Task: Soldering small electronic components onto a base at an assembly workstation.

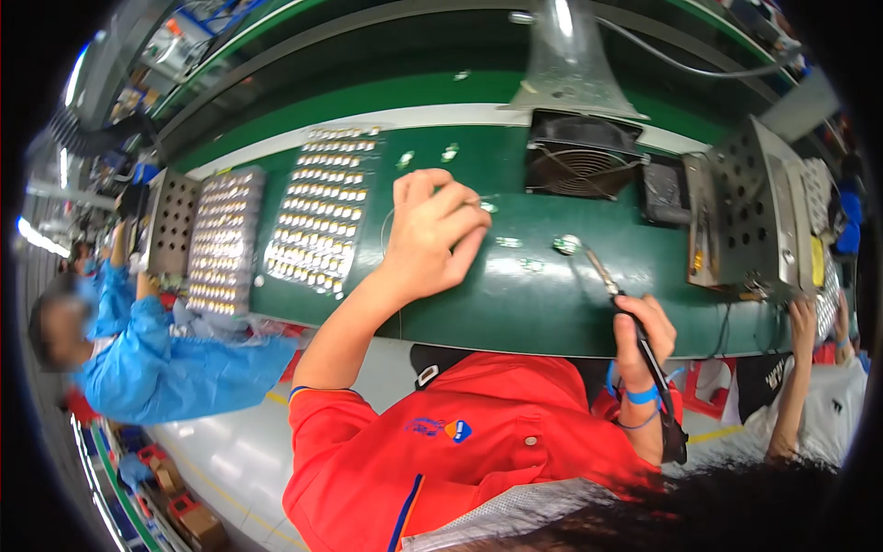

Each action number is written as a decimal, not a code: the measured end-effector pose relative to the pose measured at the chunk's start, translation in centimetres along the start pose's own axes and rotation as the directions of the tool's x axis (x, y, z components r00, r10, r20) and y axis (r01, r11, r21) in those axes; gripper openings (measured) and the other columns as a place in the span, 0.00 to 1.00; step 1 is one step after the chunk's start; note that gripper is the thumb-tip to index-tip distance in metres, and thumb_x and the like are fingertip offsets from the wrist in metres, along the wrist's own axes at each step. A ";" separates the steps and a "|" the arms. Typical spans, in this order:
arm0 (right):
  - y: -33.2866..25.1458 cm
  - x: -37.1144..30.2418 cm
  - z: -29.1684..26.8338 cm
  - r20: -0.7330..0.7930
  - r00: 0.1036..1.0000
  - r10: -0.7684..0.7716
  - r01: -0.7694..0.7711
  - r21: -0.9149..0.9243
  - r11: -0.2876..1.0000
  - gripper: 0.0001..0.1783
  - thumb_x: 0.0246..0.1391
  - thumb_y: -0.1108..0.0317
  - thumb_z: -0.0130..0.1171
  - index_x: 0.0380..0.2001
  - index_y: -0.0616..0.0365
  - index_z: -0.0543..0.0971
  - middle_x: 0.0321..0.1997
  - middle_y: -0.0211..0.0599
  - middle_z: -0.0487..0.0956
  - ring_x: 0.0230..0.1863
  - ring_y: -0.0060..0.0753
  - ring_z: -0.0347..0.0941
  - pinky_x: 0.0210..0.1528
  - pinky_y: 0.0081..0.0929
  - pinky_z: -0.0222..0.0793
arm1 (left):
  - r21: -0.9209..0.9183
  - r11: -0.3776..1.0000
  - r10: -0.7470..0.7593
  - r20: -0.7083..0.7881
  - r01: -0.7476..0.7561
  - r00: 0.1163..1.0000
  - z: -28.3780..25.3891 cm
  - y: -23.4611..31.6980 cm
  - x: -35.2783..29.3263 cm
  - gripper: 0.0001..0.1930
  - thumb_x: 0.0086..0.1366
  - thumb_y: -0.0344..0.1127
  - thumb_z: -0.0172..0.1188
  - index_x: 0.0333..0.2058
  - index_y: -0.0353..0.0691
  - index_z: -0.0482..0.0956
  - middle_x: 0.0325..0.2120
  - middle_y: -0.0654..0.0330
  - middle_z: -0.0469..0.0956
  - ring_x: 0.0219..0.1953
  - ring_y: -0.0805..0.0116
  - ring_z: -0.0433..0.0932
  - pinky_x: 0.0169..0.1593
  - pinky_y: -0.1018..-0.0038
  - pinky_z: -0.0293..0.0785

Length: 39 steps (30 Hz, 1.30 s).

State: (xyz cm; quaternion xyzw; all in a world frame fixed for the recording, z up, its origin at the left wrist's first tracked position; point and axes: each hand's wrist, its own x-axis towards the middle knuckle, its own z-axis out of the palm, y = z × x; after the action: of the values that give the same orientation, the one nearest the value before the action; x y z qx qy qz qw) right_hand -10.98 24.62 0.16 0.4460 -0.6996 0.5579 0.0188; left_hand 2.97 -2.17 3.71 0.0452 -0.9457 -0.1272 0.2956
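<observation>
while our right hand [644, 336] is closed round the black handle of a soldering iron [602, 274], its metal tip pts up-left at a small round board [567, 244] lying on the green bench [515, 308]; can't tell if tip & board touch. we grip behind the metal shaft, prob bc it gets hot, & come in from the right, which leaves the board's left side free.

our left hand [437, 230] is raised over the bench, fingers curled in, thumb near the index. a thin wire [384, 230] loops just beside it & seems to run via the fingers, but we can't tell for sure what they've got hold of.

more small boards [508, 242] lie loose btwn our hands, prob so they're in easy reach. parts tray [322, 212] w/ neat rows is off to our left, prob to keep the middle workable; second tray [225, 239] is beyond it. black fan [584, 156] stands at the back near a clear hood [570, 69], prob for fumes. perforated metal box [754, 202] is far right, clear of our elbow.
</observation>
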 end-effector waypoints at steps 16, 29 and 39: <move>0.5 -0.3 0.9 -0.008 0.999 -0.032 0.032 0.005 0.999 0.08 0.55 0.71 0.57 0.37 0.65 0.77 0.23 0.39 0.69 0.23 0.31 0.63 0.25 0.25 0.57 | 0.208 0.884 -0.390 -0.163 0.418 0.906 -5.2 -6.7 -6.8 0.12 0.50 0.25 0.63 0.36 0.38 0.79 0.31 0.57 0.77 0.38 0.54 0.74 0.42 0.63 0.72; 0.3 -0.4 0.7 0.062 0.998 -0.007 0.008 -0.018 1.000 0.08 0.56 0.76 0.54 0.38 0.66 0.76 0.28 0.37 0.71 0.29 0.27 0.64 0.31 0.22 0.59 | 0.141 0.861 -0.481 -0.088 0.489 0.872 -3.5 -12.0 -5.6 0.05 0.52 0.34 0.65 0.27 0.41 0.84 0.24 0.60 0.79 0.34 0.58 0.76 0.38 0.64 0.74; 0.0 0.1 0.8 0.064 0.998 -0.005 0.008 -0.041 0.999 0.07 0.56 0.76 0.54 0.38 0.67 0.77 0.28 0.38 0.71 0.29 0.29 0.65 0.31 0.22 0.59 | 0.133 0.954 -0.277 0.051 0.269 0.959 -2.4 -7.0 -5.2 0.02 0.52 0.28 0.62 0.24 0.40 0.78 0.26 0.59 0.74 0.35 0.57 0.72 0.39 0.65 0.72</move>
State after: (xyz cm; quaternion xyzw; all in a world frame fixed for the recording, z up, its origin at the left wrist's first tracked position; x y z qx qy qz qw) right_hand -10.63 23.93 -0.15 0.4653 -0.7098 0.5288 0.0074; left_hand 8.66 -8.63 0.92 0.1894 -0.9461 -0.1091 0.2390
